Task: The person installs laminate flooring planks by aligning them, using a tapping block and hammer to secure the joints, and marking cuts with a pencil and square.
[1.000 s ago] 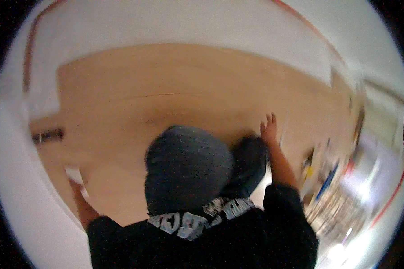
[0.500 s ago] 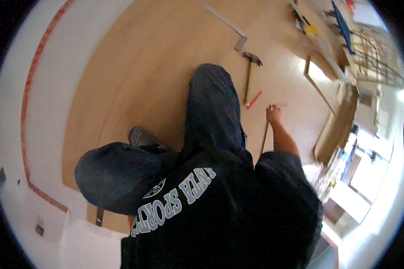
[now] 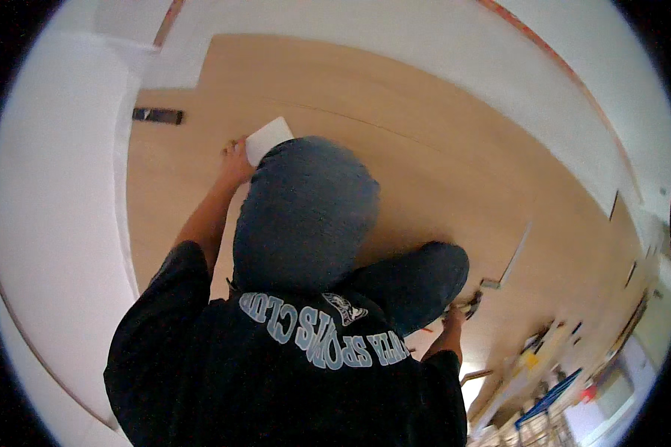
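Note:
A white rectangular block [image 3: 271,139] lies on the wood-coloured floor in front of my bent knee, partly hidden by it. At its left edge my left hand [image 3: 236,160] is closed, gripping the block. Far off to the right, beside my other knee, my right hand [image 3: 453,316] is closed around a hammer [image 3: 473,304] just below its dark head. Most of the hammer's handle is hidden behind my leg and arm. The end of a red stick, pencil-like [image 3: 426,330], peeks out by that knee.
A metal L-shaped square [image 3: 492,283] lies beyond the hammer. A black strip-like tool [image 3: 158,115] sits by the left white wall [image 3: 60,186]. Wood strips, a yellow item [image 3: 528,361] and a blue metal frame [image 3: 548,395] crowd the lower right.
My view and body have turned left, toward the wall. My right hand has left a thin strip on the floor and taken hold of the hammer. My left hand and the white block have come into view.

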The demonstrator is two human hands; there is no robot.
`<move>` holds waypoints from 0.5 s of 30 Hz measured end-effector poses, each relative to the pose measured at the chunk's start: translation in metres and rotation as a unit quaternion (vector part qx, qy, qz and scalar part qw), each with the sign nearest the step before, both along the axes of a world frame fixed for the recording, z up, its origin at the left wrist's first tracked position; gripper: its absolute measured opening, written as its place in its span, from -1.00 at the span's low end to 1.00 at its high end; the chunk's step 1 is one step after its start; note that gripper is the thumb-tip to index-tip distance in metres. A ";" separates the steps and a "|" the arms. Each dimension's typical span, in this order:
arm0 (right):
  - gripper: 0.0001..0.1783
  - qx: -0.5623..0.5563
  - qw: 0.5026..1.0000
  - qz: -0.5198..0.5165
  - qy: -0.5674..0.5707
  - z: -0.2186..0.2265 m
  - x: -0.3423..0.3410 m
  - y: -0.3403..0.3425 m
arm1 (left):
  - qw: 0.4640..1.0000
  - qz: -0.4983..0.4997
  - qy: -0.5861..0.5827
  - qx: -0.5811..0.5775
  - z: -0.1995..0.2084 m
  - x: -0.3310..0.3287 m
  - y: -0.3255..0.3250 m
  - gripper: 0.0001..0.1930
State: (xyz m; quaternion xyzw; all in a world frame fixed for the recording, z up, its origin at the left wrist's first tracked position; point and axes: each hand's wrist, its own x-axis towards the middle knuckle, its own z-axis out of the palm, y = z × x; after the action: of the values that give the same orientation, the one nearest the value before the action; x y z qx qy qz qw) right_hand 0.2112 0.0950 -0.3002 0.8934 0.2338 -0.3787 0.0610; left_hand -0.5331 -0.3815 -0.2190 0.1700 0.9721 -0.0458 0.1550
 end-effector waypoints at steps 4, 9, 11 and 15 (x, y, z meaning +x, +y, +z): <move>-0.66 0.178 0.971 -0.088 0.131 0.072 0.096 0.087 | 0.989 -0.092 -0.066 0.096 -0.033 0.048 0.097 0.13; -0.62 0.019 0.996 0.080 0.027 0.115 0.003 0.050 | 0.977 -0.165 -0.014 0.132 -0.015 -0.101 0.169 0.17; -0.66 0.021 0.994 0.110 0.019 0.152 -0.010 0.046 | 0.970 -0.168 -0.008 0.177 0.009 -0.138 0.242 0.14; -0.69 -0.017 0.972 0.235 -0.017 0.183 -0.100 0.057 | 0.953 -0.234 -0.065 0.184 0.031 -0.216 0.314 0.19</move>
State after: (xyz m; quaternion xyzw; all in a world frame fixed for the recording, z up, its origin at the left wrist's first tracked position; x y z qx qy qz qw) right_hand 0.1115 0.1516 -0.1169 0.8188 0.4295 -0.3421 0.1673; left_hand -0.7488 -0.0677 -0.1885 0.4207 0.8845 0.1101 0.1689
